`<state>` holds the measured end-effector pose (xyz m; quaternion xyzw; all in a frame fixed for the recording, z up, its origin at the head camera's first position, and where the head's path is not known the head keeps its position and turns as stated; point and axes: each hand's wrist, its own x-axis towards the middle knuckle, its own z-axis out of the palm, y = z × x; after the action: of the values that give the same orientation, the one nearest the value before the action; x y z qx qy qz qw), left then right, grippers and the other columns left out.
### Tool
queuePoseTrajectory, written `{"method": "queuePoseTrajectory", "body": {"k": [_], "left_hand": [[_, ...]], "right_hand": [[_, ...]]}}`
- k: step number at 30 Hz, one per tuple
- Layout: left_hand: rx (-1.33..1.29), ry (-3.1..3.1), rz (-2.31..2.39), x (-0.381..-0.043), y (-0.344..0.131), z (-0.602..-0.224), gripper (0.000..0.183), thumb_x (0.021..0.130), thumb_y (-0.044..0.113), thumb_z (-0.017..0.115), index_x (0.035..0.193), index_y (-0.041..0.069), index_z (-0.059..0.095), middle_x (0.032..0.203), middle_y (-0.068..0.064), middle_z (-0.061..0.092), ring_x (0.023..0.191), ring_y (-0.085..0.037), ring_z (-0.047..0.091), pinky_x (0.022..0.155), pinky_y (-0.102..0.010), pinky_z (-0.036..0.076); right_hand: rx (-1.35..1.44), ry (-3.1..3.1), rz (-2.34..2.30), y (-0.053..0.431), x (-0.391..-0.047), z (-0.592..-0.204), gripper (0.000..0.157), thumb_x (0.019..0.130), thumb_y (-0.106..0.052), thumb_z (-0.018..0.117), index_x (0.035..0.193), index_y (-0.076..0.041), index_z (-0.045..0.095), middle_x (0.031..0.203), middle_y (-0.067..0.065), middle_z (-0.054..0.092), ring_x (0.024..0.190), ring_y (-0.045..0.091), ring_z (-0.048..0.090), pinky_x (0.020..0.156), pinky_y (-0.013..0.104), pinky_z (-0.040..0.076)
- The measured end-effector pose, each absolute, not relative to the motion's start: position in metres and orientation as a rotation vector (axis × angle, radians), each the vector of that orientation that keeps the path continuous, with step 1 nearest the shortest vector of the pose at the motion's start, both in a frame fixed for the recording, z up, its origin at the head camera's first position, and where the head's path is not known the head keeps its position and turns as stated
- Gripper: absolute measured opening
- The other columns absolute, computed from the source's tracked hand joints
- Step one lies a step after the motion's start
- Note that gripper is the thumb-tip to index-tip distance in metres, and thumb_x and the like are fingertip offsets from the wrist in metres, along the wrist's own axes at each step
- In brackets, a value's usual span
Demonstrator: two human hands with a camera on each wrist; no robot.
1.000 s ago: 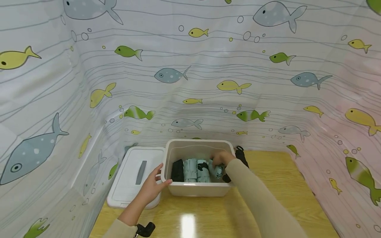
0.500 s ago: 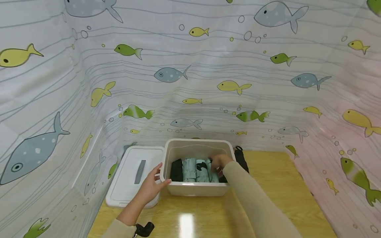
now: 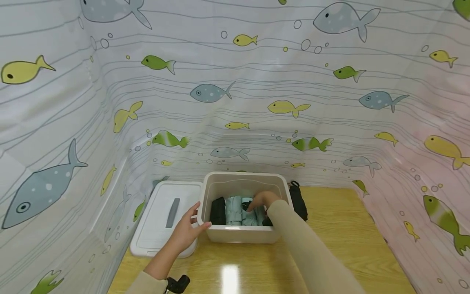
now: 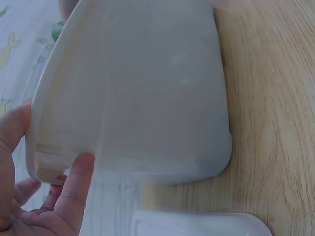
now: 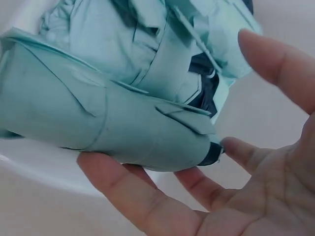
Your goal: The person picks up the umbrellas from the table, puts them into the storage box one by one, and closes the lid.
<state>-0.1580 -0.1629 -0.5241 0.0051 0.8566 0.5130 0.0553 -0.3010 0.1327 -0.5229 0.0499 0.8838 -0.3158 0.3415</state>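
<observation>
A pale storage bin (image 3: 242,236) stands on the table, holding a row of rolled folding umbrellas. Leftmost is a black umbrella (image 3: 218,211); several light teal umbrellas (image 3: 233,210) lie beside it. My left hand (image 3: 187,230) grips the bin's left rim at the front corner. Inside the bin, my right hand (image 3: 266,199) reaches over the right end of the row. In the right wrist view, its loosely spread fingers touch the side and dark tip of a teal umbrella (image 5: 108,113), while the thumb stands apart. Something dark under the right wrist is mostly hidden.
Left of the bin lies its white lid (image 3: 152,228) with a grey handle. A black folded umbrella (image 3: 299,202) with a loop lies on the wooden table (image 3: 338,232) close to the bin's right side. A fish-print sheet (image 3: 257,81) hangs around the back and sides.
My right hand has lowered a teal umbrella into the row, loosened its fingers from it and shifted left over the row. The left hand has kept its place on the rim.
</observation>
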Motion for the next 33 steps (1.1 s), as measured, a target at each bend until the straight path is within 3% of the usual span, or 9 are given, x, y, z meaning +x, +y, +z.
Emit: {"method": "queuePoseTrajectory", "body": {"k": [4, 7, 11, 17, 23, 26, 29, 33], "left_hand": [[0.018, 2.596, 1.562, -0.158, -0.162, -0.524, 0.092, 0.086, 0.044, 0.078, 0.158, 0.015, 0.029, 0.146, -0.024, 0.045, 0.127, -0.044, 0.051, 0.095, -0.054, 0.051], [0.026, 2.588, 1.568, -0.158, -0.161, -0.523, 0.092, 0.086, 0.045, 0.078, 0.159, 0.015, 0.029, 0.146, -0.024, 0.044, 0.127, -0.044, 0.051, 0.095, -0.054, 0.05], [0.028, 2.591, 1.567, -0.158, -0.161, -0.523, 0.092, 0.086, 0.045, 0.078, 0.159, 0.015, 0.029, 0.146, -0.024, 0.044, 0.127, -0.044, 0.051, 0.096, -0.055, 0.05], [0.028, 2.588, 1.566, -0.158, -0.163, -0.524, 0.093, 0.086, 0.046, 0.078, 0.159, 0.015, 0.028, 0.146, -0.024, 0.044, 0.128, -0.045, 0.051, 0.096, -0.056, 0.05], [0.036, 2.598, 1.579, -0.157, -0.163, -0.524, 0.091, 0.087, 0.043, 0.078, 0.158, 0.014, 0.029, 0.146, -0.025, 0.045, 0.127, -0.045, 0.051, 0.095, -0.055, 0.05], [0.041, 2.595, 1.586, -0.157, -0.163, -0.524, 0.091, 0.087, 0.043, 0.078, 0.158, 0.014, 0.03, 0.145, -0.025, 0.045, 0.127, -0.046, 0.051, 0.095, -0.055, 0.05], [0.048, 2.587, 1.592, -0.157, -0.163, -0.524, 0.092, 0.087, 0.043, 0.078, 0.159, 0.014, 0.029, 0.145, -0.025, 0.044, 0.127, -0.046, 0.05, 0.095, -0.054, 0.05], [0.044, 2.586, 1.596, -0.156, -0.163, -0.524, 0.091, 0.087, 0.042, 0.078, 0.159, 0.014, 0.029, 0.146, -0.025, 0.044, 0.127, -0.046, 0.051, 0.095, -0.054, 0.051]], "right_hand": [[0.028, 2.334, -0.678, 0.127, -0.303, -0.522, 0.072, 0.083, -0.039, 0.079, 0.139, 0.0, 0.055, 0.149, 0.018, 0.044, 0.133, 0.036, 0.045, 0.102, 0.052, 0.045], [-0.005, 2.34, -0.616, 0.127, -0.304, -0.522, 0.072, 0.084, -0.044, 0.077, 0.137, 0.0, 0.057, 0.151, 0.017, 0.043, 0.135, 0.035, 0.042, 0.106, 0.051, 0.042], [0.046, 2.3, -0.681, 0.128, -0.304, -0.522, 0.078, 0.083, -0.043, 0.079, 0.141, 0.001, 0.052, 0.152, 0.02, 0.04, 0.135, 0.038, 0.042, 0.102, 0.052, 0.045], [0.192, 2.224, -0.873, 0.131, -0.298, -0.517, 0.089, 0.079, -0.038, 0.086, 0.15, -0.007, 0.044, 0.154, 0.023, 0.035, 0.13, 0.046, 0.046, 0.084, 0.05, 0.056], [0.21, 2.144, -0.999, 0.134, -0.292, -0.503, 0.09, 0.08, -0.032, 0.086, 0.153, -0.008, 0.04, 0.158, 0.023, 0.028, 0.134, 0.05, 0.039, 0.091, 0.056, 0.052], [0.196, 2.136, -0.978, 0.136, -0.291, -0.496, 0.093, 0.082, -0.034, 0.083, 0.157, -0.01, 0.033, 0.159, 0.024, 0.026, 0.132, 0.054, 0.04, 0.088, 0.057, 0.053], [0.177, 2.141, -0.951, 0.138, -0.29, -0.49, 0.091, 0.084, -0.035, 0.082, 0.157, -0.01, 0.034, 0.158, 0.026, 0.027, 0.128, 0.057, 0.043, 0.082, 0.06, 0.054], [0.149, 2.133, -0.93, 0.143, -0.289, -0.482, 0.088, 0.085, -0.038, 0.08, 0.156, -0.011, 0.036, 0.156, 0.025, 0.031, 0.129, 0.057, 0.043, 0.084, 0.061, 0.053]]}}
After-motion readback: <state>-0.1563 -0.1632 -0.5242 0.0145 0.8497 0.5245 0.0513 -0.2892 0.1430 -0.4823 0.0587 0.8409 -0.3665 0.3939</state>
